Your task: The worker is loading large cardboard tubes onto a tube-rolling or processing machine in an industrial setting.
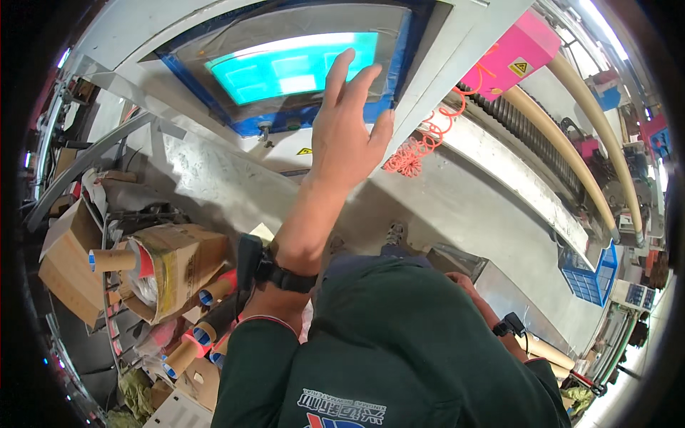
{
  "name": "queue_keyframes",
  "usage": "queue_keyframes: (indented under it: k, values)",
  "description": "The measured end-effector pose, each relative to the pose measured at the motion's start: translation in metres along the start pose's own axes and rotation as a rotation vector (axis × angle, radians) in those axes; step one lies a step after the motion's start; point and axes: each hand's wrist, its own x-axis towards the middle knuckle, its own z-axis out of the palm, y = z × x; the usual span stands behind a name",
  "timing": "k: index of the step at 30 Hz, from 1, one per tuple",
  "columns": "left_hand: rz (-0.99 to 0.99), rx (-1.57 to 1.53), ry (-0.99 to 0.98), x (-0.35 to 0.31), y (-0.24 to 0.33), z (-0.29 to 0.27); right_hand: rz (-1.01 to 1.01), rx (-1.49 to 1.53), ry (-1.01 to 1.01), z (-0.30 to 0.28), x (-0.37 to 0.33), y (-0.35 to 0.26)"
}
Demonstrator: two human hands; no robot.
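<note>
My left hand (346, 135) is raised in front of a lit turquoise touch screen (267, 75), fingers spread and holding nothing. Whether a fingertip meets the glass, I cannot tell. Cloudy film covers the panel around the screen, inside a blue border (246, 127). A key lock (265, 132) sits below the screen. Down at my right side, my right hand (464, 282) is partly hidden behind my body, and its fingers cannot be made out. A black strap with a small device (258, 260) is on my left wrist.
At left, cardboard boxes (189, 260) and rolls on cardboard cores (184, 355) crowd the floor. A coiled orange hose (410, 158) hangs right of the panel. Farther right are a pink machine housing (521, 53), long tan rollers (567, 146) and a blue crate (589, 274).
</note>
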Motion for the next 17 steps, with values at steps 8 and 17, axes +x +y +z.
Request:
queue_keyframes:
  k: [8,17]
  values:
    - [-0.116,-0.040,0.100,-0.031,-0.022,-0.017,-0.026,-0.039,-0.008,-0.003,0.005,0.006]
    - [-0.140,0.087,0.122,-0.018,-0.032,-0.032,-0.052,-0.019,-0.049,-0.008,0.023,0.027]
